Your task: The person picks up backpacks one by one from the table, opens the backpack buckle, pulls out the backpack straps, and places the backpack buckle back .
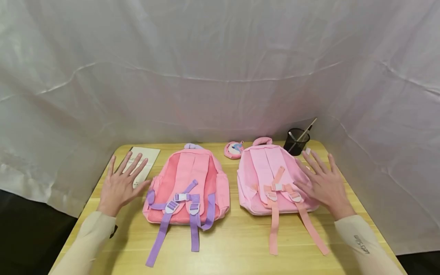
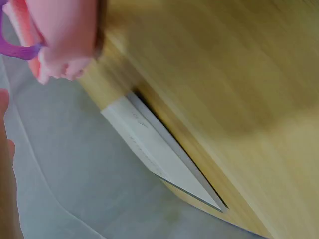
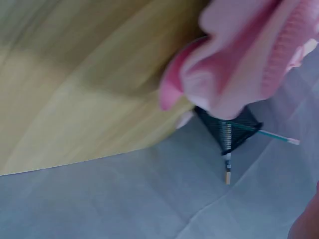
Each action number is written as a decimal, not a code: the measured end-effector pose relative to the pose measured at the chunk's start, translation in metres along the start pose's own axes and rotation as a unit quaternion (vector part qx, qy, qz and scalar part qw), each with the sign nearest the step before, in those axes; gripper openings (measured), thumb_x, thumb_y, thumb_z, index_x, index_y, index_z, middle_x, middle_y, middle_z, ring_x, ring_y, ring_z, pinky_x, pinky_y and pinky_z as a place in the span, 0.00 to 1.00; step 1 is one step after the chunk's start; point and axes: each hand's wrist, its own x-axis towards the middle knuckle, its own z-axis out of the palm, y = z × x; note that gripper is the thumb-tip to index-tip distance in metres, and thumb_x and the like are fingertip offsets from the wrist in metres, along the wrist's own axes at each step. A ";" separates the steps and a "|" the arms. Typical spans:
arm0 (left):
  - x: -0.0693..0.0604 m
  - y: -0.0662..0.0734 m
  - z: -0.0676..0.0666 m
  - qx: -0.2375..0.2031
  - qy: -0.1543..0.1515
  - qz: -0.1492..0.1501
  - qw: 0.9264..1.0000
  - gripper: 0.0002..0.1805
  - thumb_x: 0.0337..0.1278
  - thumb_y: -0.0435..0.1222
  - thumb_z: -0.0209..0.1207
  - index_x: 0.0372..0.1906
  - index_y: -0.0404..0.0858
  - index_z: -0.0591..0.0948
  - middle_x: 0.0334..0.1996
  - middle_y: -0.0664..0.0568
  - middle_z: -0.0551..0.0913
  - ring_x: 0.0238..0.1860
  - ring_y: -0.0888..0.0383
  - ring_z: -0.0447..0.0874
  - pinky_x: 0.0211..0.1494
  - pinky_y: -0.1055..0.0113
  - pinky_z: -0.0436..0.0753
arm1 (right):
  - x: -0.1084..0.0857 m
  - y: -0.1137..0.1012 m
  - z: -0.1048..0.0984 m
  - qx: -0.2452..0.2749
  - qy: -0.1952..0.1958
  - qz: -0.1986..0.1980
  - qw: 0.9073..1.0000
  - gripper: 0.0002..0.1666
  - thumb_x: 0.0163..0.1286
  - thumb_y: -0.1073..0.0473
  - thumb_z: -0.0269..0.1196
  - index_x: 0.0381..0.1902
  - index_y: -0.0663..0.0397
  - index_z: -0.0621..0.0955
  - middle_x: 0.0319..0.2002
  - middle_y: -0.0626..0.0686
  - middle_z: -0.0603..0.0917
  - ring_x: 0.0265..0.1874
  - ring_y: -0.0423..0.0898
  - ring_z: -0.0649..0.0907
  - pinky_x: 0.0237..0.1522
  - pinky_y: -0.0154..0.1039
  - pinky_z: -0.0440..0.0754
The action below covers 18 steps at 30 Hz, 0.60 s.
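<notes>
Two small backpacks lie side by side with their straps facing up. The left one is coral pink (image 1: 192, 164) with purple straps and a white buckle; the right one is light pink (image 1: 262, 160) with peach straps. My left hand (image 1: 120, 187), fingers straight and spread, hovers beside the coral backpack, above a white booklet (image 1: 152, 154). My right hand (image 1: 324, 187) is spread in the same way by the right side of the light pink backpack, partly covering its edge. Neither hand holds anything. Only a bit of the left hand (image 2: 6, 179) shows in the left wrist view.
At the back of the wooden table (image 1: 237, 244) a small round pink pouch (image 1: 233, 150) lies between the backpacks. A black mesh pen cup (image 1: 295, 143) with pens stands at the back right. Grey-white cloth hangs behind and at the sides.
</notes>
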 end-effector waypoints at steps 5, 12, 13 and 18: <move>0.007 0.014 -0.010 -0.021 -0.041 -0.029 0.999 0.42 0.66 0.64 0.49 0.81 0.52 0.62 0.82 0.52 0.59 0.83 0.46 0.50 0.83 0.40 0.37 | 0.016 -0.019 -0.006 0.019 0.042 -0.018 0.999 0.51 0.70 0.20 0.42 0.77 0.47 0.69 0.82 0.53 0.60 0.83 0.54 0.52 0.80 0.65 0.40; 0.014 0.049 -0.015 -0.077 -0.031 -0.074 0.994 0.38 0.63 0.55 0.60 0.77 0.50 0.69 0.72 0.47 0.75 0.69 0.40 0.72 0.75 0.39 0.60 | 0.050 -0.063 -0.015 0.046 0.093 -0.054 0.993 0.49 0.74 0.22 0.38 0.76 0.47 0.71 0.79 0.55 0.66 0.80 0.56 0.61 0.78 0.67 0.49; 0.014 0.055 -0.015 -0.095 -0.031 -0.083 0.992 0.37 0.64 0.54 0.61 0.76 0.49 0.70 0.70 0.46 0.77 0.67 0.39 0.73 0.73 0.39 0.63 | 0.056 -0.070 -0.016 0.051 0.101 -0.061 0.992 0.49 0.74 0.22 0.38 0.75 0.47 0.72 0.78 0.55 0.68 0.79 0.57 0.63 0.78 0.68 0.51; 0.012 0.084 -0.018 -0.225 -0.040 -0.117 0.967 0.32 0.62 0.47 0.68 0.69 0.44 0.77 0.61 0.42 0.82 0.60 0.39 0.78 0.62 0.37 0.71 | 0.079 -0.109 -0.016 0.091 0.110 -0.093 0.985 0.45 0.74 0.25 0.46 0.74 0.48 0.75 0.73 0.57 0.74 0.74 0.58 0.71 0.76 0.67 0.56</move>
